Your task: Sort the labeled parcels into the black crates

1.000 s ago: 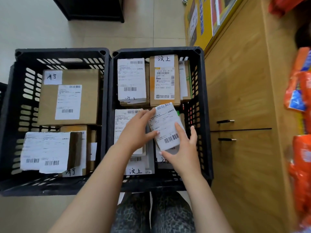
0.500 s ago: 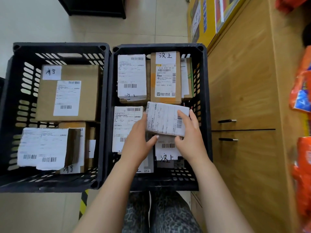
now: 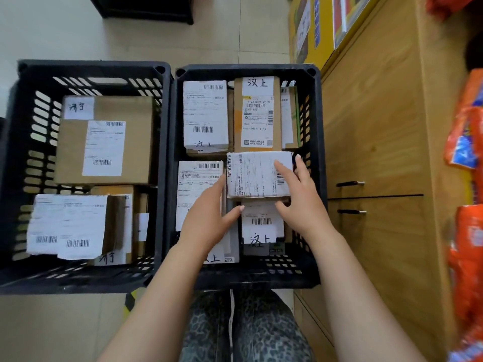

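The small parcel point(image 3: 256, 175) lies in the right crate point(image 3: 245, 69), by its right wall, on top of other parcels point(image 3: 205, 113). The right hand point(image 3: 303, 202) holds it, fingers on top and thumb at its near edge. The left hand point(image 3: 206, 218) touches its left side with straight fingers.

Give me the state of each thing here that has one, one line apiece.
right crate, nearly full of parcels.
left crate, partly filled.
small parcel, label up, crosswise atop others in the right crate.
right hand, grips the small parcel, fingers on top, thumb at near edge.
left hand, straight fingers at the small parcel's left edge.
cabinet doors, shut.
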Available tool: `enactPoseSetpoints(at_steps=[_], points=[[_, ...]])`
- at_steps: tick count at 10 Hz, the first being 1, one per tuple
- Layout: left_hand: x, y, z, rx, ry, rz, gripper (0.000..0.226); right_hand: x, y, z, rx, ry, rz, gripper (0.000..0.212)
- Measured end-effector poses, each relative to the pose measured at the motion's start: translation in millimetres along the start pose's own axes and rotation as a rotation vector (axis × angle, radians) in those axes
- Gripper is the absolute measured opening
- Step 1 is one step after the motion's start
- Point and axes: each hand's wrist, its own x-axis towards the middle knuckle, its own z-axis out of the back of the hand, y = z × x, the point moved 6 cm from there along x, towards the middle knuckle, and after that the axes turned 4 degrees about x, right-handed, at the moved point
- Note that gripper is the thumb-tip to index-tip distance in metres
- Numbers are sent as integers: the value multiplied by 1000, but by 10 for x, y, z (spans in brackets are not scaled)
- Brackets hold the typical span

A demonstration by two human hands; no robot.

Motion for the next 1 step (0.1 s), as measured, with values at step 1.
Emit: enactPoseSetpoints(at_steps=[1], points=[[-103, -44, 146, 53, -12, -27, 78, -109, 89, 81, -9, -57, -5, 78]])
